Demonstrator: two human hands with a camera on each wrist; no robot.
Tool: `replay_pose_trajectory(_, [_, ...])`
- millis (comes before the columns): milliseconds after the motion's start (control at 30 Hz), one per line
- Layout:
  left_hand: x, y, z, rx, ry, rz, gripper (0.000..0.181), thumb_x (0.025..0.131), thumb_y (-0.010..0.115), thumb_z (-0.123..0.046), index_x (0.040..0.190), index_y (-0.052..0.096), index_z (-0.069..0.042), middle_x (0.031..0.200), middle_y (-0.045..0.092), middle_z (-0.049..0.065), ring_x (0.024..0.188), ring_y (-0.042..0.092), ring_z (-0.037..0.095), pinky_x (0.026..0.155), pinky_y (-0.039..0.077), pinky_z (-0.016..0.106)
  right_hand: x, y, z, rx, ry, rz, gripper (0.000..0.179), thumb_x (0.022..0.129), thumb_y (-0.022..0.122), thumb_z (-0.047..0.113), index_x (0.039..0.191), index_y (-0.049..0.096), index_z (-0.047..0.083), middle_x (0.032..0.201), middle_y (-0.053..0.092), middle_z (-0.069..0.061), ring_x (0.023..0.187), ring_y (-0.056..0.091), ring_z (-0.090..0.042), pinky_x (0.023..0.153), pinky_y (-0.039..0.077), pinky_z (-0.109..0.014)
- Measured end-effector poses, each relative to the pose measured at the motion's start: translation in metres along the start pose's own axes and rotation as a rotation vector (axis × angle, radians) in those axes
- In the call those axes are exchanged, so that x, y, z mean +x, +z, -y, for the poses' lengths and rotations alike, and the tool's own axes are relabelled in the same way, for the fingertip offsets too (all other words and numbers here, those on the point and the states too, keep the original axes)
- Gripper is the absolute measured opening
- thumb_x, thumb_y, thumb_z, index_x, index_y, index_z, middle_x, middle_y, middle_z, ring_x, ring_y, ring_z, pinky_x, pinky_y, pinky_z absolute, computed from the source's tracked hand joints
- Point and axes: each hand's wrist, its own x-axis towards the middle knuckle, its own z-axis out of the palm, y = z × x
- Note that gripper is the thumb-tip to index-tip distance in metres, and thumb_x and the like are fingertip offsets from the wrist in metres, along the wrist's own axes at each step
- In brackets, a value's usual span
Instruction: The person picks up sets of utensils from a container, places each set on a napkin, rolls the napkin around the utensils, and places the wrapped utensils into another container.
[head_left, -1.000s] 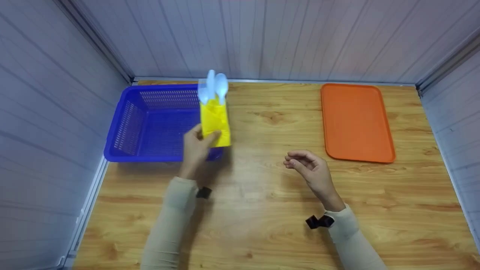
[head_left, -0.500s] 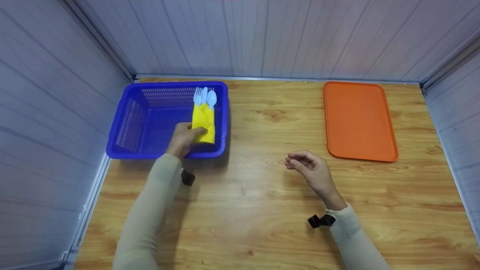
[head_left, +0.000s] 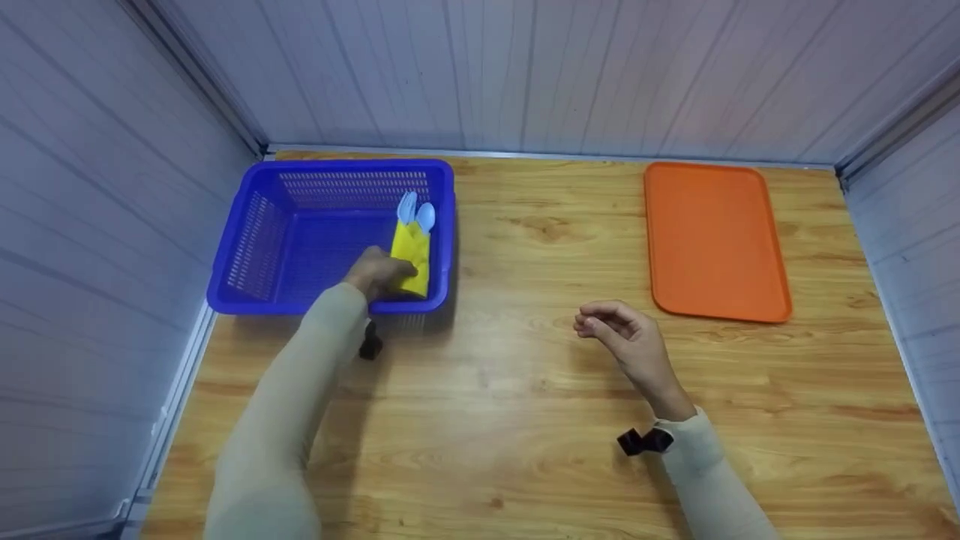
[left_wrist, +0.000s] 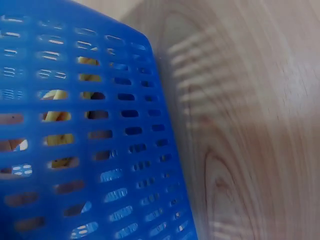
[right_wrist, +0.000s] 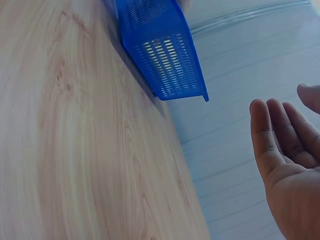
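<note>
In the head view, my left hand reaches over the near rim of a blue plastic basket and holds a folded yellow napkin at its lower end, thumb on top. A pale blue spoon and fork stick out of the napkin's far end. The bundle lies inside the basket along its right wall. From the left wrist, the slotted basket wall mostly hides the hand and shows bits of yellow. Fingers loosely bent, my right hand is over the wooden table, holding nothing.
An orange tray lies flat at the back right of the wooden table. Grey panelled walls enclose the table at the back and on both sides. The basket stands near the back left corner.
My left hand has carried the napkin with cutlery left and down into the basket; its cutlery end now sits lower, inside the far rim. The right hand has stayed nearly still.
</note>
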Motion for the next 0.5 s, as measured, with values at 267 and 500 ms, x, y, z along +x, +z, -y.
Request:
replay_pose_trajectory(267, [0.0039, 0.0003, -0.0011, 0.075, -0.050, 0.043, 0.053, 0.090, 0.067, -0.005, 0.134, 0.040, 0.004, 0.108, 0.048, 0.013, 0.084, 0.053, 0.020, 0.073, 0.052, 0.028, 0.0000, 0.0004, -0.0020, -0.020, -0.020, 0.026, 0.024, 0.098, 0.058, -0.004, 0.116, 0.058, -0.021, 0.107, 0.056, -0.044, 0.098, 0.068, -0.033, 0.084, 0.056, -0.040])
replay_pose_trajectory(500, [0.0087, 0.0036, -0.0011, 0.128, -0.085, 0.028, 0.061, 0.088, 0.071, -0.008, 0.138, 0.037, 0.001, 0.113, 0.048, 0.014, 0.094, 0.053, 0.023, 0.080, 0.053, 0.030, -0.0007, 0.0009, -0.0038, -0.015, -0.022, 0.019, 0.021, 0.098, 0.058, -0.005, 0.113, 0.059, -0.020, 0.106, 0.056, -0.045, 0.097, 0.067, -0.033, 0.084, 0.056, -0.040])
